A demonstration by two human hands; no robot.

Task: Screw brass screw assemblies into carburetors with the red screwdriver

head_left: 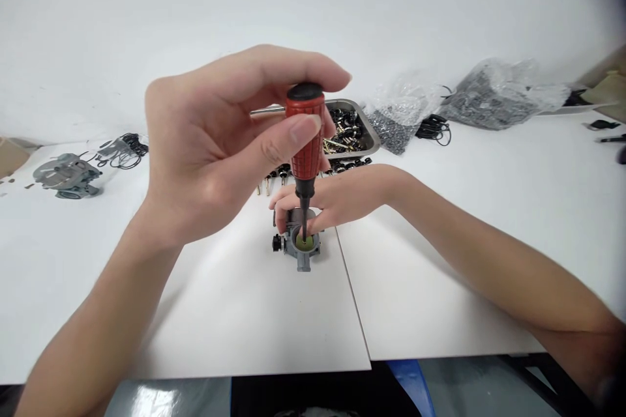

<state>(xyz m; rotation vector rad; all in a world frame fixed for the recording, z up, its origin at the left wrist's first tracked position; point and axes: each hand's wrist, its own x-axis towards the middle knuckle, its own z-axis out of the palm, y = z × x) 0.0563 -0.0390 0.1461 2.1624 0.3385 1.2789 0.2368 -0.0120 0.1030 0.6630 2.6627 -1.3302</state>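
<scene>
My left hand (210, 143) is closed round the red handle of a screwdriver (306, 137), thumb and fingers on its sides. The screwdriver stands upright, its tip down inside the round bore of a grey metal carburetor (304, 264). A yellowish-green disc shows in that bore, at the tip. My right hand (337, 201) reaches in from the right and grips the carburetor from behind, steadying it on the white table. Part of its grip is hidden behind the screwdriver. A black knob sticks out on the carburetor's left side.
Behind my hands stands a metal tray (369, 130) of black and brass parts, with several similar parts in front of it. Another carburetor (68, 174) lies at left, near black cables (130, 145). Plastic bags of parts (493, 101) lie at back right. A seam crosses the table.
</scene>
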